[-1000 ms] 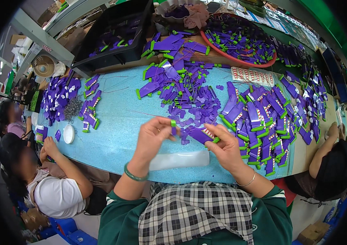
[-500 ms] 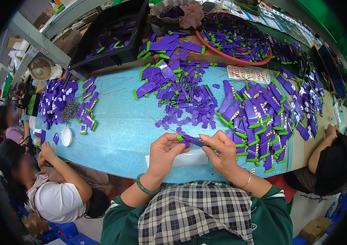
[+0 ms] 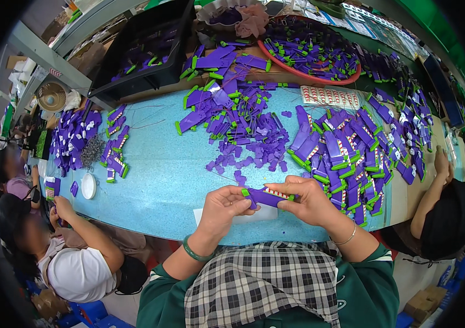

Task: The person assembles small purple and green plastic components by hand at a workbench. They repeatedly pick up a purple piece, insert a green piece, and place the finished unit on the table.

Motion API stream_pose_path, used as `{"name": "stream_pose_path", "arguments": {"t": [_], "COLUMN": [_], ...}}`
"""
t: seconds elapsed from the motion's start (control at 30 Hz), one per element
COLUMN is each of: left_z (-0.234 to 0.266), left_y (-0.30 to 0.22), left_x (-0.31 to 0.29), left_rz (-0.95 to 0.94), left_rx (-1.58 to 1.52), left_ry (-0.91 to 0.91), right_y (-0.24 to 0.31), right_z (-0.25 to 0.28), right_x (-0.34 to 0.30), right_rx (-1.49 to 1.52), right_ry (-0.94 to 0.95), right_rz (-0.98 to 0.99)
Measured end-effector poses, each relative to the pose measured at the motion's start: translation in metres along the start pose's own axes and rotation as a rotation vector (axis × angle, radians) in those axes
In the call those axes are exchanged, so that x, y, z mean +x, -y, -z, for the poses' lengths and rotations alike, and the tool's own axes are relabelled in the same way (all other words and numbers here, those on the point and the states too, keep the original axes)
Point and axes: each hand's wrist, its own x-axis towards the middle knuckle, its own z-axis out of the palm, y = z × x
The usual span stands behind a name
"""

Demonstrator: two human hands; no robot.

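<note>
Just above the near edge of the blue table, both hands hold one flat purple plastic piece [image 3: 265,198] with green ends and a red-and-white striped strip along its upper side. My left hand [image 3: 219,210] pinches its left end between thumb and fingers. On the right end, by the striped strip, my right hand [image 3: 310,203] is closed, thumb below and fingers above. Partly hidden under the hands lies a white sheet [image 3: 254,215]. To the right is a heap of similar purple pieces with green ends [image 3: 337,150], many bearing striped strips. Small loose purple parts [image 3: 254,156] lie beyond my hands.
A sheet of striped stickers [image 3: 331,97] lies behind the right heap. At the back stand a black crate [image 3: 156,76] and a red round tray [image 3: 320,79] of purple pieces. A white dish [image 3: 88,186] is at left. Co-workers sit on both sides [image 3: 76,268].
The purple piece has turned so its striped face shows, and my right hand has shifted slightly right along it. Both hands still hold it.
</note>
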Motion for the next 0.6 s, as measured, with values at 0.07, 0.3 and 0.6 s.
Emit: {"name": "stream_pose_path", "arguments": {"t": [0.07, 0.3, 0.6], "left_z": [-0.004, -0.002, -0.019], "left_y": [0.005, 0.013, 0.005], "left_x": [-0.001, 0.0, 0.001], "left_rz": [-0.063, -0.064, -0.125], "left_rx": [0.084, -0.055, 0.014], "left_ry": [-0.048, -0.015, -0.032], "right_y": [-0.002, 0.008, -0.014], "right_z": [0.001, -0.007, -0.016], "right_x": [0.001, -0.008, 0.0], "right_rx": [0.041, -0.171, 0.264], "right_ry": [0.006, -0.048, 0.015], "right_rz": [-0.01, 0.093, -0.097]}}
